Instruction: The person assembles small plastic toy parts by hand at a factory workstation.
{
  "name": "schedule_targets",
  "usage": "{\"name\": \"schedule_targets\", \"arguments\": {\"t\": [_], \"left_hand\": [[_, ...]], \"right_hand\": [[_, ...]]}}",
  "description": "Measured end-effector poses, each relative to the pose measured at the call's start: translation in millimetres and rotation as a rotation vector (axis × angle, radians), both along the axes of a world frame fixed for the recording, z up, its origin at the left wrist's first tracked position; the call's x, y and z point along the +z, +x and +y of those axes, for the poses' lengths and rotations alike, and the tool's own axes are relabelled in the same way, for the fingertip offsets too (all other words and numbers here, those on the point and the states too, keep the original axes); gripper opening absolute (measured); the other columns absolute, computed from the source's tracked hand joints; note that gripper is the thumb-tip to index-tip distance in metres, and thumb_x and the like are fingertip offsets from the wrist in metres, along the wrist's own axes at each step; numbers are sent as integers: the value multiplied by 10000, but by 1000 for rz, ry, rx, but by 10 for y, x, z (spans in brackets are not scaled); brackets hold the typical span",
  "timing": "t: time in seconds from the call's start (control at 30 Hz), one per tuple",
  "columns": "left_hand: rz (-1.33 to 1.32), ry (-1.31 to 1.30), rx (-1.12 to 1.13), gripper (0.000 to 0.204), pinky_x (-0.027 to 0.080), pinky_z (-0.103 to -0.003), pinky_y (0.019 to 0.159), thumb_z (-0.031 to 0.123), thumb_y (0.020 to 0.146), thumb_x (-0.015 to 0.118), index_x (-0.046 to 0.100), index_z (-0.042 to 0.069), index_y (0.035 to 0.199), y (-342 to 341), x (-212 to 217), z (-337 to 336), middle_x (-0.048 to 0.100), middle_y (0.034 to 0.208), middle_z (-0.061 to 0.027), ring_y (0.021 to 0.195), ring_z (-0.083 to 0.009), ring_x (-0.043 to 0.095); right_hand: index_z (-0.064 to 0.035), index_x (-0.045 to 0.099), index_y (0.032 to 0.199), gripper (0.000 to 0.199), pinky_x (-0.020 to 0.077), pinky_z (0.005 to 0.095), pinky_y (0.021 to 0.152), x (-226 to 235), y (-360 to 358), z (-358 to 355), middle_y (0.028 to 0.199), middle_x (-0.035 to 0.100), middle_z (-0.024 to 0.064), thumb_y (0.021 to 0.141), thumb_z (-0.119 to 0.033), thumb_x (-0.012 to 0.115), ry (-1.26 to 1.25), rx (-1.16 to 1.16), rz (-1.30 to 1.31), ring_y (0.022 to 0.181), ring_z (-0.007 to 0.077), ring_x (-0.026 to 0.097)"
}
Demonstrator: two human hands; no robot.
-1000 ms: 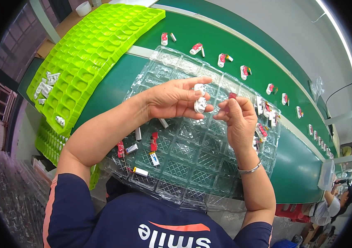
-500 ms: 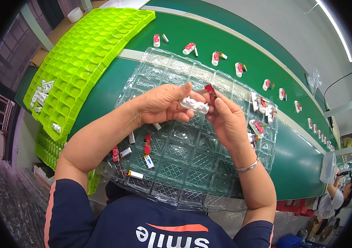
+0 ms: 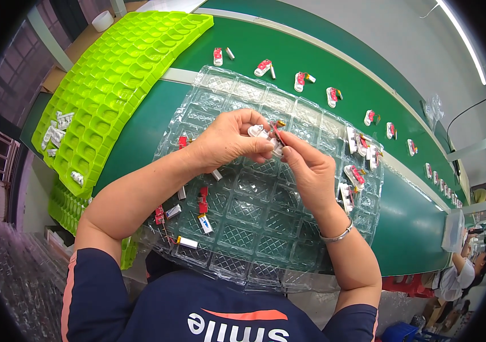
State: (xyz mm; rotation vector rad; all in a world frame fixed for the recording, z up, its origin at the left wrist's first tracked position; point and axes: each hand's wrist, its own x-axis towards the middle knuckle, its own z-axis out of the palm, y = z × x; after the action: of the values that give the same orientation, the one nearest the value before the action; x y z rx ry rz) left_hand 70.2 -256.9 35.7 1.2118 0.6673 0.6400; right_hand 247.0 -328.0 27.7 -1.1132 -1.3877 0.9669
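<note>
A rounded white plastic shell (image 3: 257, 131) is being pinched by left hand (image 3: 232, 139), a flat red circuit board (image 3: 277, 135) by right hand (image 3: 310, 170). A slip is being risked by fingertip holding.

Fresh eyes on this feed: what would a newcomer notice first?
The big lime-green tray at upper left stands out first. Near the centre, over a clear tray, the left hand holds a white part and the right hand pinches a thin red piece. Beyond, red-and-white assemblies line a green surface.
</note>
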Motion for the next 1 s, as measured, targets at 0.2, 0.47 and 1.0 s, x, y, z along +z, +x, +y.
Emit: {"name": "schedule_targets", "arguments": {"t": [0.2,0.47,1.0], "left_hand": [[-158,-122,-31,271,525,-228,700,43,837,570,513,-6,1097,2,-43,20,598,917,-73,796,-112,600],[-112,-85,0,288,528,-263,740,30,837,565,511,6,1119,17,-42,25,597,984,-71,868,-120,590],[-106,-74,37,262,547,-262,704,8,778,634,570,-25,1030,9,-10,17,633,920,-111,825,-161,627]], "right_hand": [[-5,610,1073,239,440,215,793,-17,16,9,1032,625,80,840,-19,559,-55,-35,81,918,103,566],[-12,610,1078,240,437,202,770,5,9,2,1013,627,70,847,-30,549,-70,-45,147,880,86,562],[-5,628,1039,220,411,188,693,26,4,-20,933,625,55,840,-5,534,20,-43,-16,804,64,527]]}}
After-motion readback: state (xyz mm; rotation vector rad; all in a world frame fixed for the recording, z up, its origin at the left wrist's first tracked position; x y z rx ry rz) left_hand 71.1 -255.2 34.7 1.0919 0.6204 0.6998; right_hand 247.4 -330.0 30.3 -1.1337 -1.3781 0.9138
